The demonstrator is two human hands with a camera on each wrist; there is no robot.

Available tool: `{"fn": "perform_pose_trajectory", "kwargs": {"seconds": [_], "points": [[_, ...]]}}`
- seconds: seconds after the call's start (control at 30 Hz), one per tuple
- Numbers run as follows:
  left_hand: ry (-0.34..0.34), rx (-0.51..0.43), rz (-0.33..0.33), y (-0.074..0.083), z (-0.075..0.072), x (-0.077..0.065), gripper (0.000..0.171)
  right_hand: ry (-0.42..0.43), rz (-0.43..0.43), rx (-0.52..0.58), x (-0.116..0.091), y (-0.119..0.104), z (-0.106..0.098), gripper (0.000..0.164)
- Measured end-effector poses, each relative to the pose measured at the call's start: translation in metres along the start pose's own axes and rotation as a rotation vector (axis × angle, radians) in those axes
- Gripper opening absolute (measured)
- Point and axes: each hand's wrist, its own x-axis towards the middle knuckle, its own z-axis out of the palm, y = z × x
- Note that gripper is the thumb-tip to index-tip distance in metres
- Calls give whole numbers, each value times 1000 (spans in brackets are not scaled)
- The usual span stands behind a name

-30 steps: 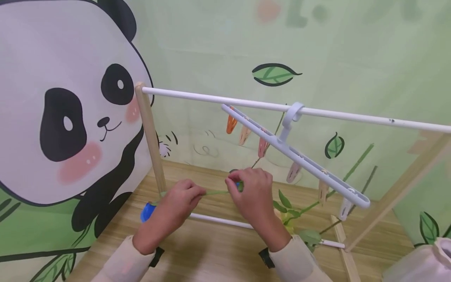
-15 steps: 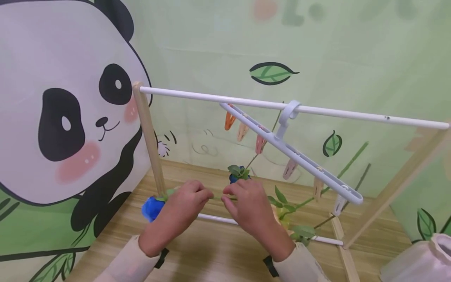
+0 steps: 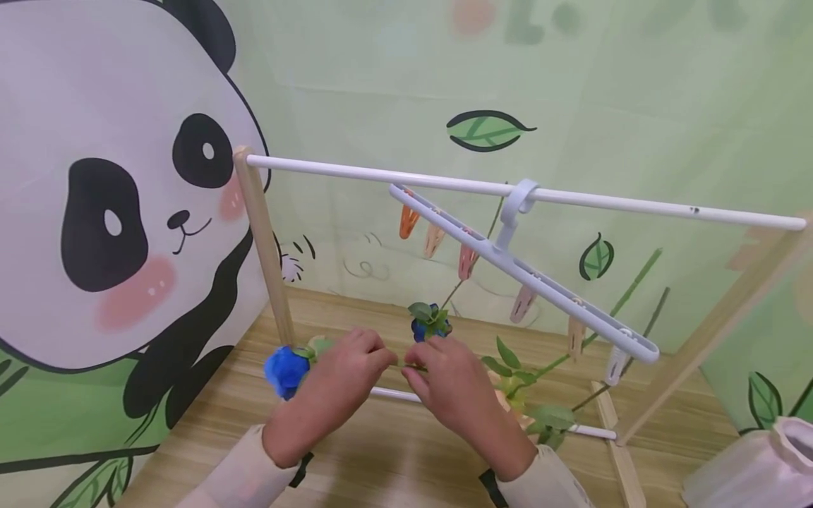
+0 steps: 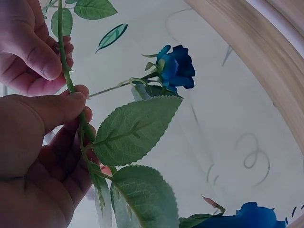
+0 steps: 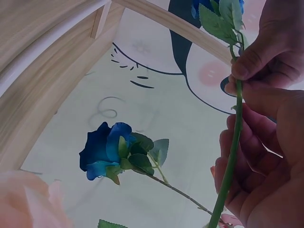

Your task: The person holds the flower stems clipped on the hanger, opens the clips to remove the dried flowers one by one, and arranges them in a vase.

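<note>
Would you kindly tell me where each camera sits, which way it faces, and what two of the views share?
Head: worn on the head, facing forward and down at the hanger on its rack; the left hand, right hand and both sleeves show.
Left wrist: worn on the left wrist, looking past that hand along the green stem; both hands show.
Right wrist: worn on the right wrist, looking past that hand along the same stem; both hands show.
Shared: both wrist views show the stem and the blue rose behind it.

- Slim green plastic-looking stem (image 5: pixel 231 164) in the left grip (image 3: pixel 348 374): smooth, low sheen
- Toothed green cloth-like leaves (image 4: pixel 135 130) beside the grip: matt, veined
- Pale-grey plastic bar hanger (image 3: pixel 527 273) above: smooth
- Brown wood-grained surface (image 3: pixel 394 458) below: smooth
</note>
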Motion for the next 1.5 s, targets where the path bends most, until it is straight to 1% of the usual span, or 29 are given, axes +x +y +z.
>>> {"fn": "perform_pose_trajectory", "kwargs": {"seconds": [0.13,0.33,0.5,0.63,0.7,0.8,0.93,1.03,1.2,1.4,1.5], "points": [[-8,2,14,5,-1,2,20,7,14,-5,-2,-1,-1,17],[-39,-2,9,10,1,5,21,31,17,-18,-4,-1,1,16],[-62,-2,15,14,2,6,23,7,40,-18,-7,-1,1,13],[-80,-12,6,16,2,6,22,-21,71,-24,-10,-1,0,13],[-87,-18,3,18,3,6,21,-27,73,-36,-11,-1,-1,13],[-94,-24,1,20,3,5,22,-15,48,-61,-12,-1,-1,13],[-101,-28,-4,22,5,3,23,21,-14,-115,-15,-1,-1,15],[-93,-31,-2,22,6,3,23,53,-49,-159,-16,-1,0,15],[-69,-34,2,25,7,3,17,90,-66,-200,-18,-1,-1,14],[-76,-33,-12,27,7,4,16,109,-73,-189,-21,0,-1,14],[-47,-35,-2,28,6,5,16,130,-64,-175,-24,3,-2,14]]}}
